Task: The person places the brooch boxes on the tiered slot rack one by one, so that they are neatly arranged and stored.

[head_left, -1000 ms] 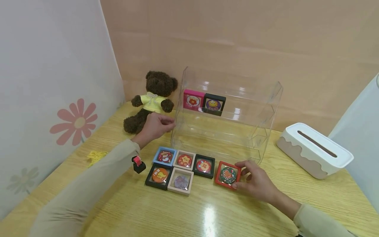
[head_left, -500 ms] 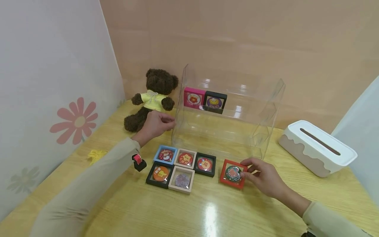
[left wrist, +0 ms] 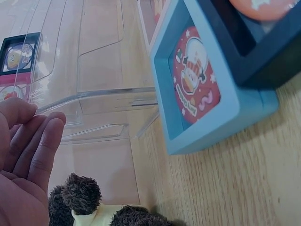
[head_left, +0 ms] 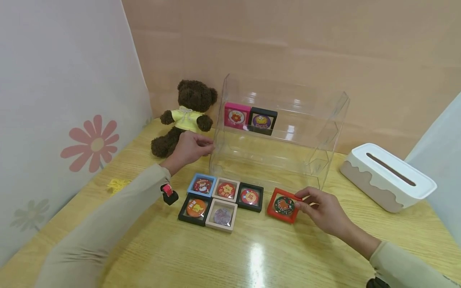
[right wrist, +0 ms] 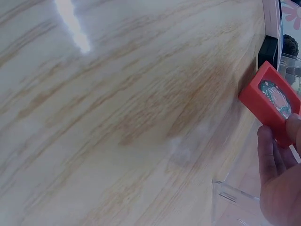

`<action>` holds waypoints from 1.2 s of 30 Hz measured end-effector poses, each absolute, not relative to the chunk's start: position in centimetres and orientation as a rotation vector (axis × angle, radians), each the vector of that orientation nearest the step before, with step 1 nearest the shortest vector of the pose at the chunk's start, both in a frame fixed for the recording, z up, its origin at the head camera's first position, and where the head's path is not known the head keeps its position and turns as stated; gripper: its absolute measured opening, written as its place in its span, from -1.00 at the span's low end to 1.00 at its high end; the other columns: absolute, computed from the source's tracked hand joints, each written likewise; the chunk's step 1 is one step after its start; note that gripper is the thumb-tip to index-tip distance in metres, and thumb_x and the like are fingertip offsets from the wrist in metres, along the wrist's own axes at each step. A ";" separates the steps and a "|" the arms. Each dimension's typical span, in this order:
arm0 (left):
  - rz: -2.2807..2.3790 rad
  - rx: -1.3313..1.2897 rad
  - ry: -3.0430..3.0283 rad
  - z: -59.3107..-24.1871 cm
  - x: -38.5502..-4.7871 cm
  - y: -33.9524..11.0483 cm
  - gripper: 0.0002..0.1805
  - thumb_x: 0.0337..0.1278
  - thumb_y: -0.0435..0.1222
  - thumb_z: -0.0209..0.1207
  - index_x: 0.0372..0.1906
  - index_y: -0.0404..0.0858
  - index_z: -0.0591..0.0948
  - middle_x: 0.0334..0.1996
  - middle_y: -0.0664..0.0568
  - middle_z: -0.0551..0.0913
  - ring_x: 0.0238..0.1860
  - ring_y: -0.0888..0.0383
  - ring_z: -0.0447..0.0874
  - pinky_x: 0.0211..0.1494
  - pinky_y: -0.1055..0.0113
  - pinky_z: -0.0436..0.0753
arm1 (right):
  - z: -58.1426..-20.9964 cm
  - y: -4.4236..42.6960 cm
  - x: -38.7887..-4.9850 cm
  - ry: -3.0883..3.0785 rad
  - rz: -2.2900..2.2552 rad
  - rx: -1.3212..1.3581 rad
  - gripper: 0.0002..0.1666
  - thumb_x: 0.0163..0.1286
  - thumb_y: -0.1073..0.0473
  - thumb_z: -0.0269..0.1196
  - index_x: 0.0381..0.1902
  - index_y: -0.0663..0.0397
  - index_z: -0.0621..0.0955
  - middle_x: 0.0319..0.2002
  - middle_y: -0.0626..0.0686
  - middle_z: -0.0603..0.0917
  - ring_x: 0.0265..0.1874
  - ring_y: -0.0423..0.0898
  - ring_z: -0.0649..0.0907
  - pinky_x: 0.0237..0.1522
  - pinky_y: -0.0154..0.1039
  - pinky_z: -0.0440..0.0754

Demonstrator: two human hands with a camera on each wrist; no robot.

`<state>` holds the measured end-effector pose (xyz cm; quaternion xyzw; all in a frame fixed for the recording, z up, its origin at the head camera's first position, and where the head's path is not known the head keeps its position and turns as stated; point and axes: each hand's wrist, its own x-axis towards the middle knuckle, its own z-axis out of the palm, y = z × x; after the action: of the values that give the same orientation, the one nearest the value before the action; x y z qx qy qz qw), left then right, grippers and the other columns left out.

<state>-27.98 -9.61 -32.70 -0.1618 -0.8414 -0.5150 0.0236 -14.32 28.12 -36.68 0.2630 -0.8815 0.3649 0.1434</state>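
My right hand [head_left: 325,210] pinches the right edge of a red display frame [head_left: 271,212] holding a round green badge. Its thumb lies on the front and its fingers are behind. In the right wrist view the red frame [right wrist: 258,101] is tilted; whether it touches the table is unclear. My left hand [head_left: 190,149] pinches the left side edge of a clear tiered display rack [head_left: 266,158] between thumb and fingers, also seen in the left wrist view, where the hand [left wrist: 26,150] is at left. A pink frame [head_left: 237,116] and a black frame [head_left: 263,121] stand side by side on an upper tier.
In front of the rack lie a blue frame [head_left: 201,185], a beige frame [head_left: 226,189], black frames [head_left: 250,197] and another beige frame [head_left: 221,216]. A brown teddy bear [head_left: 194,96] sits left of the rack, a tissue box [head_left: 389,176] right. Yellow strands [head_left: 118,185] lie far left.
The red frame has moved slightly right, away from the black frame beside it. My right thumb has gone from its lower edge to its right side. My left hand keeps its place at the rack.
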 end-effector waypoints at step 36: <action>-1.530 -0.534 -2.603 -32.9 -27.9 -9.7 -0.78 0.13 -0.29 0.28 -0.19 -0.34 0.74 -0.45 -0.06 0.72 -0.46 0.11 0.71 -0.51 0.33 0.61 | -31.4 28.4 -16.8 -2.480 0.923 0.797 -0.77 0.09 0.50 0.37 -0.35 0.18 0.57 -0.39 0.03 0.66 -0.46 -0.03 0.72 -0.49 -0.45 0.62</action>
<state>-27.93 -9.67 -32.91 -0.1740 -0.8483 -0.4987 0.0378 -16.83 28.37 -31.36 0.2833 -0.8813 0.3282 0.1880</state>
